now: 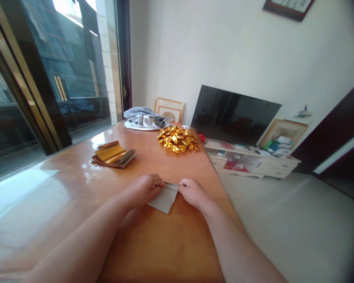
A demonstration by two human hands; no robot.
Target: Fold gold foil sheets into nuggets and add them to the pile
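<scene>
A sheet of paper [164, 201], its grey back facing up, lies at the table's near middle, with a narrow fold along its far edge. My left hand [147, 188] pinches that far edge on the left side. At the far right corner my right hand [192, 192] grips the same sheet, fingers closed. Beyond my left hand rests a stack of gold foil paper [114, 154], its top sheets curling up. Farther off to the right, a heap of folded gold foil pieces [178, 139] sits near the table's right edge.
The glossy wooden table [162, 243] drops off on the right to a tiled floor. Bundled cloth [143, 119] and framed pictures [169, 108] are at its far end. A large television [234, 114] stands on a white cabinet [256, 164]. Glass doors [67, 59] are at left.
</scene>
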